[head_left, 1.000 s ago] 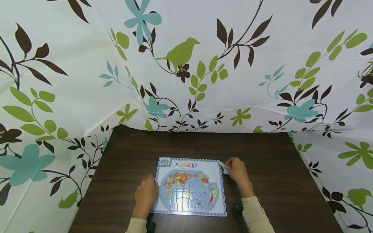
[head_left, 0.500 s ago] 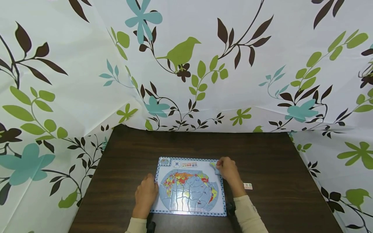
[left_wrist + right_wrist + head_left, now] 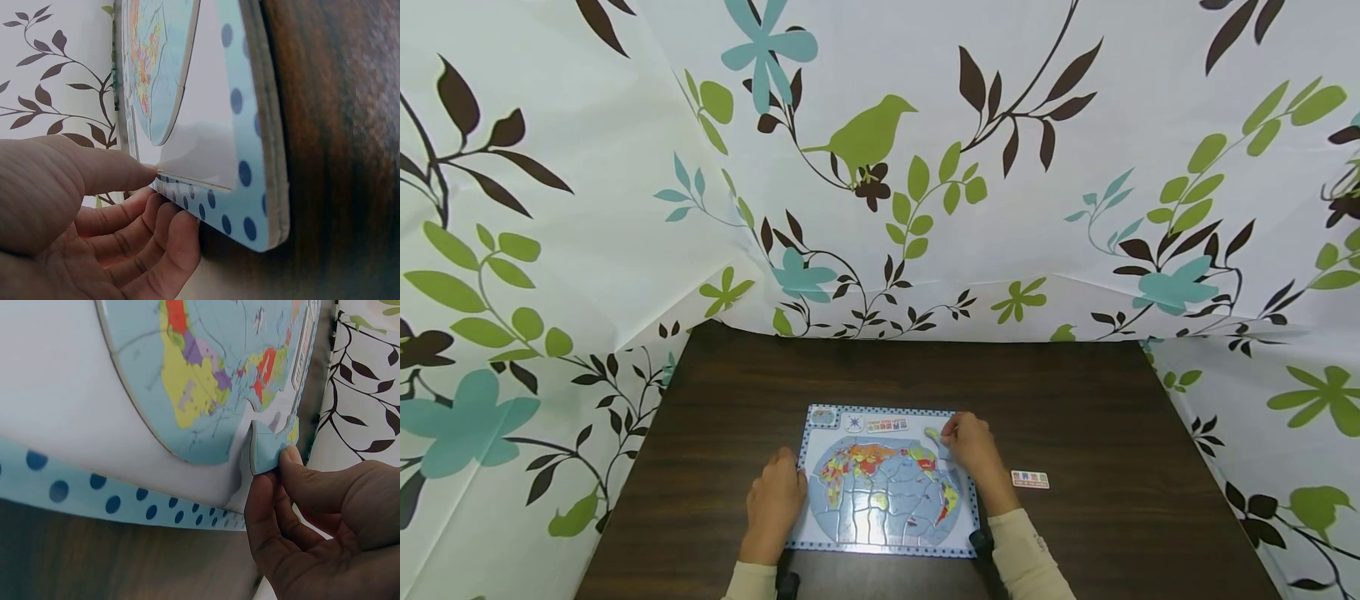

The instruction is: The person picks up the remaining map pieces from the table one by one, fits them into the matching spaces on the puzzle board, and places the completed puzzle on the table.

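Observation:
A world map jigsaw puzzle board [image 3: 805, 529] with a blue dotted border lies on the dark table. Joined map pieces [image 3: 880, 492] form most of an oval, with a gap at its upper right edge in the head view. My left hand [image 3: 775, 496] grips the board's left edge, thumb [image 3: 119, 170] on the border and fingers curled at the rim. Between thumb and fingertips, my right hand [image 3: 973, 450] pinches a blue puzzle piece [image 3: 267, 450] with a yellow-green patch. The piece is tilted just above the board, near the gap, apart from the joined pieces.
A small printed strip [image 3: 1030, 479] lies on the table [image 3: 1097, 433] right of the board. Another printed strip [image 3: 887, 425] sits at the board's top. A leaf-patterned cloth [image 3: 865, 250] hangs behind and beside the table.
My right hand has carried the puzzle piece leftward from beyond the board's right edge to above the map's upper right. The printed strip on the table has come into sight. My left hand stays put.

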A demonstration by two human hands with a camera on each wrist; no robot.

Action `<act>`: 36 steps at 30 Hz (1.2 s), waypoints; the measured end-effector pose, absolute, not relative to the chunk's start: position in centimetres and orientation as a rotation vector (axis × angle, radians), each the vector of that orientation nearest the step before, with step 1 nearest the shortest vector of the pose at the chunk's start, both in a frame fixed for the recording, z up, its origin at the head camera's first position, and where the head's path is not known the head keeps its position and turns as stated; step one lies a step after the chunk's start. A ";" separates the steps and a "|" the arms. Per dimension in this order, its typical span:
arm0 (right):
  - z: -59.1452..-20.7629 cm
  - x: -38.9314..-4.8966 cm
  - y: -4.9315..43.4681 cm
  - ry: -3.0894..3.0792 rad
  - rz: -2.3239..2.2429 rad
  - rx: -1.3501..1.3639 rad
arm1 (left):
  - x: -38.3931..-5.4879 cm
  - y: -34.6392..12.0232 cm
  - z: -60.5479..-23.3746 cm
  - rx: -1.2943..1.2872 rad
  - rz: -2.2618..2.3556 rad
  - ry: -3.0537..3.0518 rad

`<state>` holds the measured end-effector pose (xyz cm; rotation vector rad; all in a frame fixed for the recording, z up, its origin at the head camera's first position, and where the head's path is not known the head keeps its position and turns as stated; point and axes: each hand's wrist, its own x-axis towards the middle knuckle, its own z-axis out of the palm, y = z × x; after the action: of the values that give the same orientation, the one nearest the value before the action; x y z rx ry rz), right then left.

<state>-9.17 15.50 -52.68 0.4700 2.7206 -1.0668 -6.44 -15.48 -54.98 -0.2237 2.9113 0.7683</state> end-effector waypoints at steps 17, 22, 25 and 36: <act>-53.1 -8.7 15.1 2.736 -0.951 0.408 | -6.4 -15.4 -54.8 -0.239 0.752 2.885; -52.9 -8.6 15.0 2.742 -0.947 0.400 | -6.4 -15.4 -54.8 -0.227 0.762 2.898; -52.8 -8.6 14.9 2.740 -0.948 0.402 | -6.4 -15.4 -54.7 -0.219 0.765 2.908; -53.3 -8.7 14.9 2.802 -0.918 0.344 | -6.3 -15.4 -54.7 -0.215 0.762 2.900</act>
<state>-8.65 14.90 -53.35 0.3442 2.8016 -0.9175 -6.33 -15.41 -54.65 -0.2153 2.9002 0.7615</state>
